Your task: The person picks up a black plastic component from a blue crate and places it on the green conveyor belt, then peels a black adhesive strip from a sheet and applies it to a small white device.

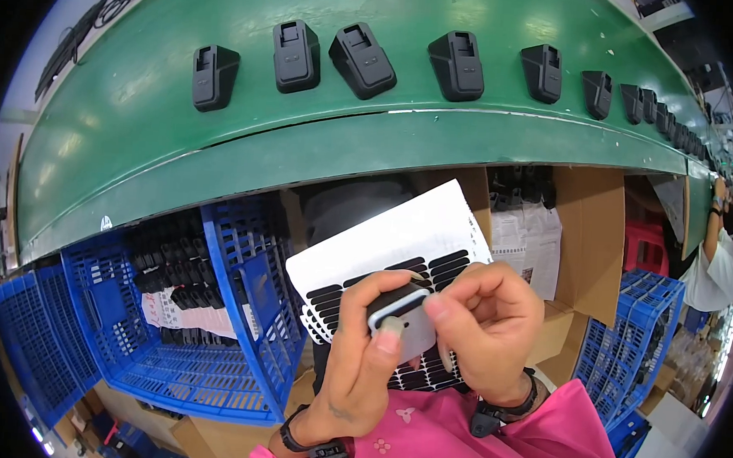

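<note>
In front of my lap, my left hand (357, 369) grips a small black housing with a smooth grey face (417, 338). Its thumb presses the near edge of that face, and the index finger curls over the top. A dark slot rimmed in white runs along the housing's upper edge. Against the right end of that slot, my right hand (494, 327) is closed in a pinch; whatever sits between its fingertips is hidden. Under both hands lie white sheets (374, 246) bearing rows of black oblong strips (406, 270).
Black cradle-shaped housings (458, 68) stand spaced along the green bench (246, 152). Blue plastic crates (251, 372) with black parts sit at left, another crate (626, 334) at right. A cardboard box (602, 250) stands below the bench. A person's arm (715, 218) shows at far right.
</note>
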### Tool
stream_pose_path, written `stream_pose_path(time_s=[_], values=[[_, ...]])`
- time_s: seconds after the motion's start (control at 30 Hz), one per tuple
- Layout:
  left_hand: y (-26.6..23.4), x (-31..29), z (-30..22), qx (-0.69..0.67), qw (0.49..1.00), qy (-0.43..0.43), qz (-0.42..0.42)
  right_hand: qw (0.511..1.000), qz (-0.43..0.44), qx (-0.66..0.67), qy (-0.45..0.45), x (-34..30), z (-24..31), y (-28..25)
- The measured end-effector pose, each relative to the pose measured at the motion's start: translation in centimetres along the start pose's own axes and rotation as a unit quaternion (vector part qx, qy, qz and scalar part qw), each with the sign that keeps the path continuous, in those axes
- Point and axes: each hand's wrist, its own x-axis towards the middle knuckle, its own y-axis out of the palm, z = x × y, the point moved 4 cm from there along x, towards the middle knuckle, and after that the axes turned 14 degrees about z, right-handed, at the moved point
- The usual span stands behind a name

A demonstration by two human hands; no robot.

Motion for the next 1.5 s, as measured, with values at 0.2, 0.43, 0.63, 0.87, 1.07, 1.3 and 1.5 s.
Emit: stream_pose_path(time_s=[0.2, 0.43, 0.63, 0.87, 1.07, 1.3, 1.5], values=[[-0.4, 0.6, 0.5, -0.088, 0.995, 0.036, -0.018, 0.959, 0.109, -0.261, -0.022, 0.0, -0.6, -1.1], [-1.8, -3.0, 1.2, 0.084, 0.991, -0.003, 0.106, 0.917, 0.274, -0.291, -0.009, -0.9, -0.2, -1.6], [-5.6, -5.2, 1.8, 0.092, 0.992, 0.042, -0.074, 0.915, 0.186, -0.349, -0.085, -0.3, -0.8, 0.9], [-9.0, -4.7, 1.5, -0.067, 0.995, 0.011, -0.073, 0.811, 0.129, -0.527, -0.219, 0.9, -2.8, 4.1], [-9.4, -2.2, 1.5, -0.062, 0.988, -0.091, 0.107, 0.801, 0.069, -0.554, -0.216, 0.9, -3.3, 3.2], [-9.9, -3.9, 1.6, -0.081, 0.996, 0.014, 0.030, 0.759, 0.068, -0.572, -0.303, 0.2, -4.3, 4.8], [-8.9, -2.5, 1.2, -0.034, 0.994, 0.027, 0.097, 0.747, 0.037, -0.577, -0.329, -0.6, -4.3, 4.3]])
